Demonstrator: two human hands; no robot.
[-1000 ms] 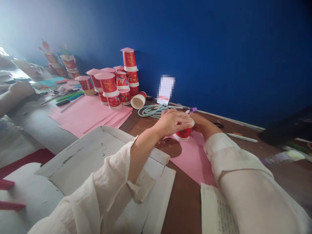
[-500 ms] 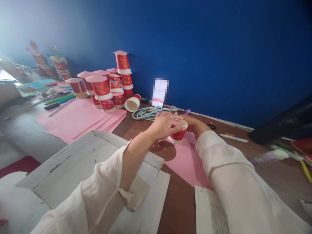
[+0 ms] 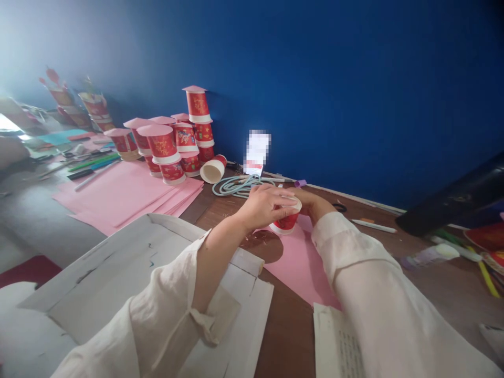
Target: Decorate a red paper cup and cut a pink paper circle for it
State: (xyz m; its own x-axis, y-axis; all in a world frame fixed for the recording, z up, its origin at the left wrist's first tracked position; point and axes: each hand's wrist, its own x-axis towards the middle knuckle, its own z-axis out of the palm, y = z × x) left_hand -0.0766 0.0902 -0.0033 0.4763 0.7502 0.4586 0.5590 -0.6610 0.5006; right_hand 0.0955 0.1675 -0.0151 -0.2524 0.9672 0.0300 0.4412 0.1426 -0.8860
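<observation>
A red paper cup (image 3: 286, 223) with a white rim stands upside down on a sheet of pink paper (image 3: 301, 262). My left hand (image 3: 265, 205) grips it from the left, fingers laid across its upturned base and side. Behind the cup is my right hand (image 3: 305, 198), its fingers mostly hidden by the cup and my left hand. A small whitish tip shows above the cup there, too little to name. Just left of the cup, a round hole in the pink paper bares the brown table (image 3: 265, 247).
Stacked red cups with pink paper discs (image 3: 163, 147) stand at left, near pink sheets (image 3: 129, 194) and a tipped cup (image 3: 213, 169). A coiled pale cable (image 3: 236, 186) and a propped phone (image 3: 256, 152) lie beyond my hands. A white box lid (image 3: 118, 273) sits front left; a white pen (image 3: 374, 226) at right.
The view has shifted slightly. Both hands stay at the cup, which remains upside down on the pink paper; my left fingers have changed position a little.
</observation>
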